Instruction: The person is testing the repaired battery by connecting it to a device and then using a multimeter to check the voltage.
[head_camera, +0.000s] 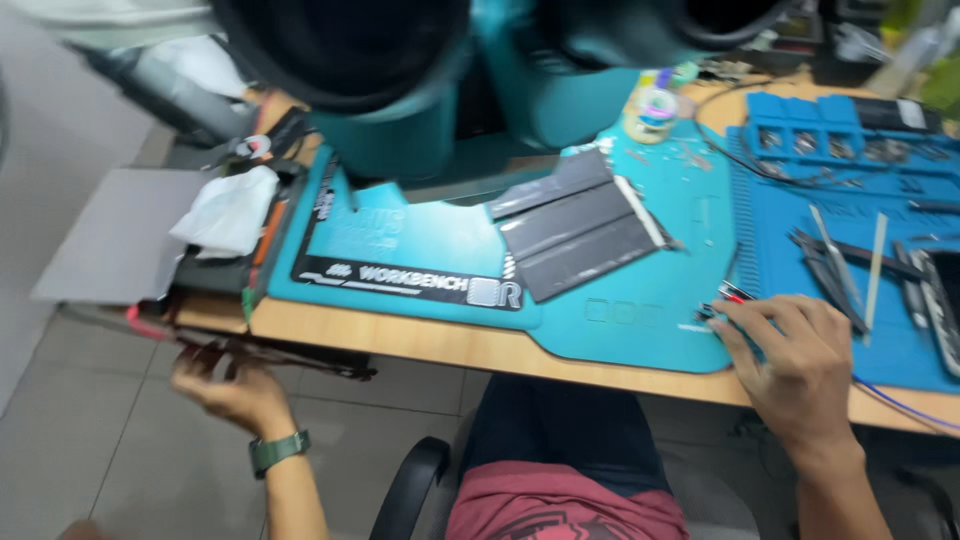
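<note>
At the far left, a grey sheet (115, 235) hangs out past the end of the counter (420, 342), with a crumpled white cloth (228, 212) lying on a dark box (225, 270) just beside it. Below that edge the left hand (235, 388), a green watch (277, 450) on its wrist, is down under the counter's lip, fingers curled around a thin dark strip (290, 360) that runs along beneath the wood; the picture is blurred there, so I cannot say what the strip is.

On the counter lies a teal mat (620, 320), and on it, near the middle, a dark grey slab (585, 235) made of several flat panels side by side, tilted, with a pale band along its right end. A big teal microscope (440, 90) looms over the back of the mat, close to the camera. Behind it sits a small round tape roll (655, 108).

Further right the right hand (795, 365) rests on the front edge of the teal mat, fingers bent and closed loosely about a small tool with a red tip (733, 294) that pokes out to the left of the fingertips. Just right of it a blue mat (850, 250) carries tweezers (830, 255) and other slim tools laid out in a row, with small parts trays (815, 125) at the back. A blue wire (905, 405) trails off the counter's near edge.
</note>
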